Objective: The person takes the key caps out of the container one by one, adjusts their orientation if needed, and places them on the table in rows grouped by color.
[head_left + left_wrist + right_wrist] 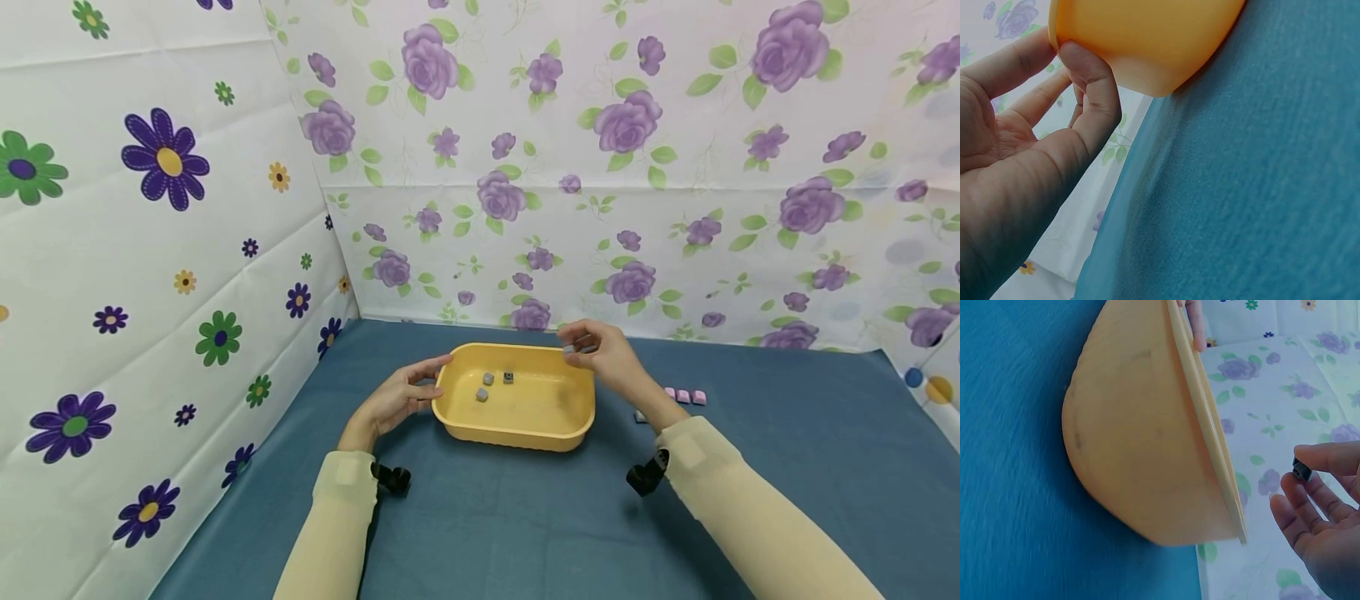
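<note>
My left hand [396, 400] grips the yellow tray [510, 435] at nine o'clock; my right hand [606, 357] pinches a small block [1301, 469], dark-faced only in the right-wrist view.

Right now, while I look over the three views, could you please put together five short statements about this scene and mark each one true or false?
1. The left-hand grip holds the yellow tub by its edge. True.

2. The right-hand grip holds nothing. False: it pinches a small grey cap.

3. Three small caps lie inside the tub. True.

4. The tub holds the only pink pieces in sight. False: the pink caps lie on the blue cloth, to the right of the tub.

5. Purple flowers are printed on the white backdrop behind the tub. True.
</note>
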{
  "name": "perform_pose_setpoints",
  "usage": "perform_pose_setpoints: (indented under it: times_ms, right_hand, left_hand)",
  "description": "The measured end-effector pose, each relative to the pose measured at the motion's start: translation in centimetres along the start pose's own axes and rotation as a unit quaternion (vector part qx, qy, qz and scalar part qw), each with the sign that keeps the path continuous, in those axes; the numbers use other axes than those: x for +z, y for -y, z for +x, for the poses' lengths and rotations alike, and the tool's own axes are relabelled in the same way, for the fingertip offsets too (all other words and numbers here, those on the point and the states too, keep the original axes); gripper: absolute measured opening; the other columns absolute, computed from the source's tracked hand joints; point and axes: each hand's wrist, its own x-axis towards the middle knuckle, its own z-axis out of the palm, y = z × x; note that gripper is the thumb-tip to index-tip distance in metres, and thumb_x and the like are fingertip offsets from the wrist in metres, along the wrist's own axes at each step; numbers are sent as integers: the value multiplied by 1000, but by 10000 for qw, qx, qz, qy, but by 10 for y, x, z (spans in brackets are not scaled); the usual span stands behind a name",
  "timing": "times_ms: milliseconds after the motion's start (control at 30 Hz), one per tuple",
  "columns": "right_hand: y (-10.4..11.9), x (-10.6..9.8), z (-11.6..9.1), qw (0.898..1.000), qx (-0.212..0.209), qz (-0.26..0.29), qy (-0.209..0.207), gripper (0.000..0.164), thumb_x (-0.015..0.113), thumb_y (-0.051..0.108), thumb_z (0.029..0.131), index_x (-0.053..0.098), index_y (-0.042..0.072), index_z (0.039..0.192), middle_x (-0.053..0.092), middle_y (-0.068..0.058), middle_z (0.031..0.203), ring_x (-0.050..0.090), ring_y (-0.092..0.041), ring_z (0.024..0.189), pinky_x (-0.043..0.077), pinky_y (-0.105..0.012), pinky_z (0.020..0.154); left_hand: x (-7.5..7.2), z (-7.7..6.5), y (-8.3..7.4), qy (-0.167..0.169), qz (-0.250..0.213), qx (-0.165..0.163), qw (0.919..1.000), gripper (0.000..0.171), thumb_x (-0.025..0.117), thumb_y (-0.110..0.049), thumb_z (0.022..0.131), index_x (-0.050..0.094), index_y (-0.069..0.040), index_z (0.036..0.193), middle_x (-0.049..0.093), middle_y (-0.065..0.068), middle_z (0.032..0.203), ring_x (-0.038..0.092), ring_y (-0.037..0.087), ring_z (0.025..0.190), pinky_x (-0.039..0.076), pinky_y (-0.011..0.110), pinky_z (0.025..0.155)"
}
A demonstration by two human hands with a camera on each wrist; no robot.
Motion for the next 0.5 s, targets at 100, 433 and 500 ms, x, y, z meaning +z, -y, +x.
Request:
perform_pose_setpoints:
  times_ms: [100, 433, 500]
  right_hand:
    - [-4, -8, -3, 10000, 17, -12, -23, 32, 73, 2, 96, 68, 3, 128, 66, -21, 119, 62, -36, 106, 55, -50, 90]
    - [-16, -31, -13, 9994, 146, -283, -159, 33, 74, 4, 96, 68, 5, 129, 66, -19, 121, 62, -34, 108, 55, -51, 92]
    - [-18, -36, -16, 9993, 163, -305, -167, 33, 74, 5, 96, 67, 5, 129, 66, -19, 122, 62, -34, 108, 54, -51, 92]
  left_hand:
    - [0, 0, 0, -7, 6, 5, 10000, 65, 62, 0, 102, 41, -16, 162, 42, 19, 137, 61, 27, 112, 58, 33, 90]
    - [0, 0, 0, 22, 42, 44, 10000, 65, 61, 0, 103, 40, -16, 162, 41, 20, 138, 61, 28, 114, 58, 33, 91]
    - [0, 0, 0, 16, 60, 36, 10000, 65, 61, 0, 103, 40, -16, 162, 42, 20, 138, 61, 28, 114, 58, 33, 90]
